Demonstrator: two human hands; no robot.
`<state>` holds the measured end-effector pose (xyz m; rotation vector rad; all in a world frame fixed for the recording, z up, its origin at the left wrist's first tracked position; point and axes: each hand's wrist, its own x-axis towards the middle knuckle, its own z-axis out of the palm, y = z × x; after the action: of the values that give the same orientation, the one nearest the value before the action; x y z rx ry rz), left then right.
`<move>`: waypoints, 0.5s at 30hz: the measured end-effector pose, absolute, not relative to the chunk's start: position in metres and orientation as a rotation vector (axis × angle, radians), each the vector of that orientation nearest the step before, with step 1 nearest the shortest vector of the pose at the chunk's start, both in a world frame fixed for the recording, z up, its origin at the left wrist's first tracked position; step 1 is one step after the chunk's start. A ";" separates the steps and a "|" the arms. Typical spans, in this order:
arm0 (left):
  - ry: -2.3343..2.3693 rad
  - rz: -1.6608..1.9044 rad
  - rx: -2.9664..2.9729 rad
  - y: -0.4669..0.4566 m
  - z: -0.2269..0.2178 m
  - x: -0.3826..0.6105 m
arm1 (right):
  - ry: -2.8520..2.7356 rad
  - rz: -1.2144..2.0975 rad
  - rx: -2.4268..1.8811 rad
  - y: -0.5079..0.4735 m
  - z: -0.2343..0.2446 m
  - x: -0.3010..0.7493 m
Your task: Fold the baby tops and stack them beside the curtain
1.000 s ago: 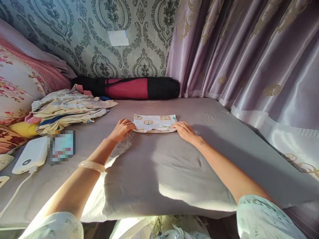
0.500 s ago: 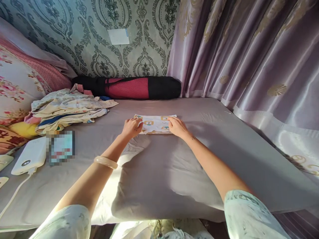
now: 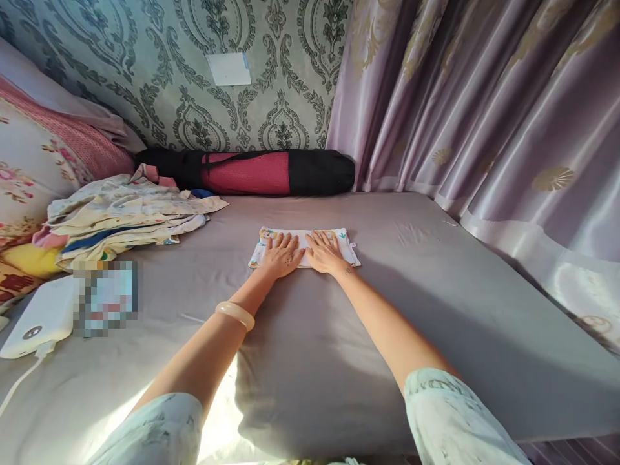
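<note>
A white folded cloth (image 3: 256, 254) with a small coloured print lies flat on the grey bed sheet (image 3: 310, 361). Its folds make a neat rectangle, and a small tag sticks out at its right edge. My left hand (image 3: 282, 256) rests palm down on the left half, fingers spread. On the right half, my right hand (image 3: 325, 252) lies flat too, its fingers stretched out. The two hands almost meet at the middle and cover much of the cloth. Neither hand grips it.
To the left lies a loose pile of printed clothes (image 3: 130, 210). Closer to me are a white power bank (image 3: 41, 316) with a cable and a blurred-out item (image 3: 110, 298). A black and red rolled bag (image 3: 247, 172) lies along the wall. Purple curtains (image 3: 460, 116) hang at right.
Both hands have let go of the cloth's sides and moved inward, now pressing flat on top. The cloth looks smoother and a little wider, with a different side of its print showing.
</note>
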<state>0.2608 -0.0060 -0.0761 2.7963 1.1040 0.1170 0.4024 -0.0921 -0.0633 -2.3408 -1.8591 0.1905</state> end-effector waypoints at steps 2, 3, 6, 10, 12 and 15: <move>1.111 0.125 2.799 -0.005 -0.078 0.261 | -1.857 0.201 -2.354 -0.091 -0.065 0.403; 1.113 0.126 2.800 -0.005 -0.078 0.262 | -1.857 0.207 -2.361 -0.090 -0.065 0.403; 1.117 0.098 2.791 -0.006 -0.076 0.262 | -1.861 0.219 -2.370 -0.088 -0.065 0.403; 1.100 0.046 2.755 -0.007 -0.069 0.262 | -1.857 0.277 -2.389 -0.087 -0.059 0.403; 1.084 0.033 2.733 -0.006 -0.065 0.261 | -1.851 0.323 -2.397 -0.087 -0.054 0.403; 1.073 0.051 2.700 -0.001 -0.062 0.262 | -1.830 0.352 -2.386 -0.084 -0.047 0.399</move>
<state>0.2622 -0.0007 -0.0617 2.7002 1.0733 0.0505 0.3994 -0.0836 -0.0471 -2.3863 -1.8302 0.3522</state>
